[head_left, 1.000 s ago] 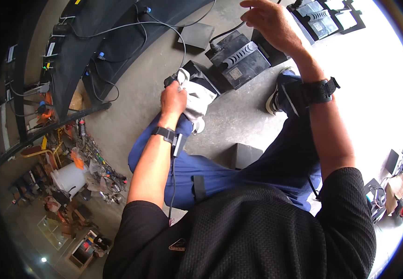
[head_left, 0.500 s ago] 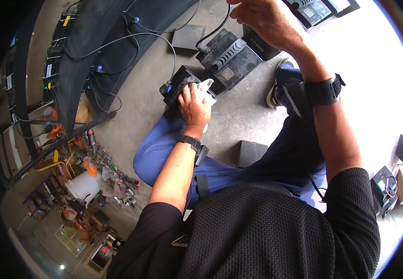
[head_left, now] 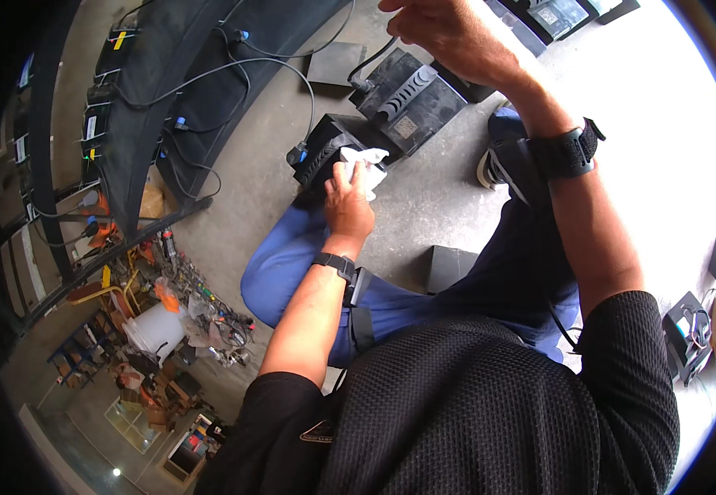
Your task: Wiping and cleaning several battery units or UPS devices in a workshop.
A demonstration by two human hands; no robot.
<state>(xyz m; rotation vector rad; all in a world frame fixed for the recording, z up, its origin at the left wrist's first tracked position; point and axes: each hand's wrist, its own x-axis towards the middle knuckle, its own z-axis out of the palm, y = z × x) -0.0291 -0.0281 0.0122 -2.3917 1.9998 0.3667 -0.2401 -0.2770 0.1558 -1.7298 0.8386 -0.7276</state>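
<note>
My left hand (head_left: 348,206) is closed on a crumpled white cloth (head_left: 366,157), pressing it against the near end of a black battery-like box (head_left: 325,136). That box has a ribbed handle, and a cable with a blue-ringed plug (head_left: 296,154) meets its left corner. At the top edge my right hand (head_left: 444,37) has its fingers curled, partly cut off by the frame. Close to those fingertips runs a black cable (head_left: 377,54), which ends in a plug on a second black box (head_left: 407,103) with a grey ribbed handle. Whether the right hand grips anything is hidden.
Further black boxes (head_left: 557,18) stand at the upper right. Cables loop over a black rack (head_left: 184,62) on the left. A flat dark plate (head_left: 337,63) and a small dark box (head_left: 450,268) lie on the floor. Clutter surrounds a white bucket (head_left: 155,330) at lower left.
My left hand has drawn slightly back toward me, its fingers bunched on the cloth, which shows more. My right hand has moved a little left and down.
</note>
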